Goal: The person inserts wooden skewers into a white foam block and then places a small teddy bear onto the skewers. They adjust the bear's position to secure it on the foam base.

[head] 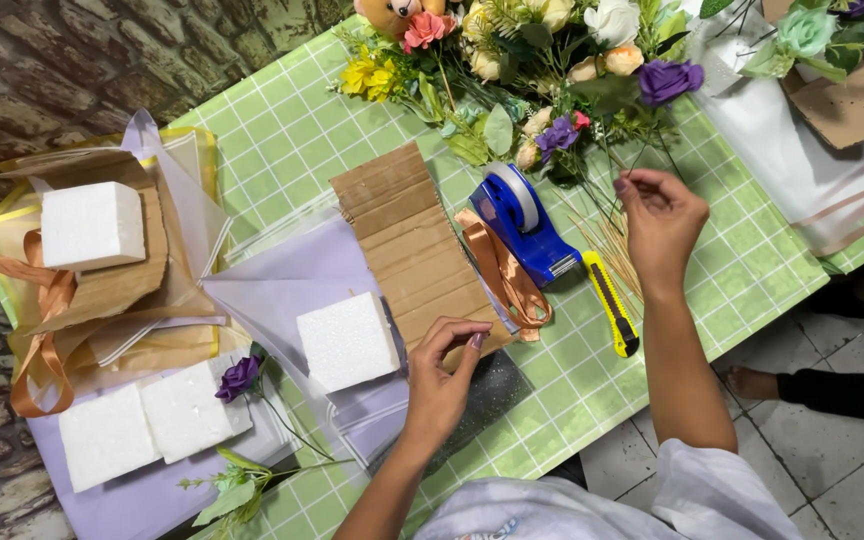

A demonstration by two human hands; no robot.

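My left hand (444, 378) rests its fingertips on the near end of a folded strip of brown corrugated cardboard (407, 240), beside a white foam block (346, 341) on lilac wrapping paper (287, 285). My right hand (660, 215) is raised over the table with thumb and fingers pinched on thin stems that lead back into the pile of artificial flowers (522, 60). Thin wooden skewers (614, 245) lie under that hand. A blue tape dispenser (522, 222), a peach ribbon (502, 275) and a yellow utility knife (611, 303) lie between my hands.
The green checked tablecloth (282, 130) covers the table. At left lie more foam blocks (92, 225) (147, 420), brown paper, ribbon and a loose purple rose (238, 378). A wrapped bouquet (812, 110) stands at far right. A person's foot (752, 382) shows on the tiled floor.
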